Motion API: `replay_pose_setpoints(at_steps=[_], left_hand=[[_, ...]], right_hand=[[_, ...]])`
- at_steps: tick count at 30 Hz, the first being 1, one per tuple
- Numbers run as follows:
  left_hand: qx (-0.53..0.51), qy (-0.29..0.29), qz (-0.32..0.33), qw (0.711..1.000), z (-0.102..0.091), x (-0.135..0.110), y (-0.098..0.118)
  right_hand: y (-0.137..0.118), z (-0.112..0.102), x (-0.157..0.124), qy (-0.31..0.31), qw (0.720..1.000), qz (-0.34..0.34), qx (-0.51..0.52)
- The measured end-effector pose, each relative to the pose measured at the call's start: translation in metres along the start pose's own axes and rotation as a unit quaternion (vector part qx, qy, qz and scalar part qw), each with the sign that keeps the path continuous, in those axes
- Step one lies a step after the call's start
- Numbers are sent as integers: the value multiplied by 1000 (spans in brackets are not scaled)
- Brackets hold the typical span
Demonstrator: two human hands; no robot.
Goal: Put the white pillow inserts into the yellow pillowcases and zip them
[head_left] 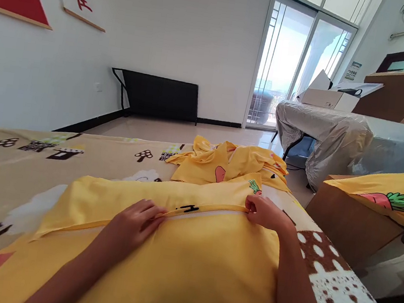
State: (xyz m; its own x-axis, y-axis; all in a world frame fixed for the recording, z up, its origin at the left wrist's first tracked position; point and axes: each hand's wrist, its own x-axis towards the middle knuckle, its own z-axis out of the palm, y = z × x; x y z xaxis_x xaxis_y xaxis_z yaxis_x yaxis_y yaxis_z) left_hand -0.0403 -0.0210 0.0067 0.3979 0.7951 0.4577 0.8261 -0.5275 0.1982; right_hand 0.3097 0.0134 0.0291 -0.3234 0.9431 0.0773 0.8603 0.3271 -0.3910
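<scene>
A yellow cloth cover (204, 267) with a white zipper (212, 213) along its opening lies spread in front of me, looking plump as if filled. My left hand (139, 220) pinches the fabric edge beside the zipper between thumb and fingers. Further right, my right hand (263, 212) is closed on the zipper edge; whether a slider is inside the fingers is hidden. Black marks show on the strip of edge between both hands. Beyond them lies a crumpled yellow cloth (230, 163) with carrot prints.
Everything rests on a bed with a patterned beige blanket (107, 158). At right, a yellow carrot-print pillow (391, 198) lies over a cardboard box (349, 227). A plastic-covered table (325, 129) holds open boxes. A black folded panel (160, 96) leans on the wall.
</scene>
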Motion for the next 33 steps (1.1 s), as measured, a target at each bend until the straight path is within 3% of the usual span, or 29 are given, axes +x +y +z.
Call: replay_pose_setpoints(at_steps=[4,8,13,18,21,24,28,30,33], left_hand=[[71,-12,-83,994,-28,-41,-47],[31,-21,-157,987,-42,-80,-80],[-42,25,-172,984,-39,-116,-97],[12,66,-181,981,-33,-133,-101],[37,59,-208,976,-34,-143,-106],[15,41,-242,969,-33,-154,-116],[-4,22,-252,967,-33,-161,-129],[-2,2,-240,971,-37,-161,-131],[-9,-24,-236,971,-55,-155,-126]], right_hand=[[-3,3,-1,0,1000,-30,-10],[-10,5,-4,22,995,-101,11],[-49,23,-8,81,976,-174,104],[-80,59,-13,46,987,-154,25],[-64,73,-23,74,992,-106,-6],[-26,85,-42,91,995,-28,-4],[23,101,-78,59,994,88,-14],[35,99,-92,45,991,113,-57],[31,81,-99,83,981,119,-130]])
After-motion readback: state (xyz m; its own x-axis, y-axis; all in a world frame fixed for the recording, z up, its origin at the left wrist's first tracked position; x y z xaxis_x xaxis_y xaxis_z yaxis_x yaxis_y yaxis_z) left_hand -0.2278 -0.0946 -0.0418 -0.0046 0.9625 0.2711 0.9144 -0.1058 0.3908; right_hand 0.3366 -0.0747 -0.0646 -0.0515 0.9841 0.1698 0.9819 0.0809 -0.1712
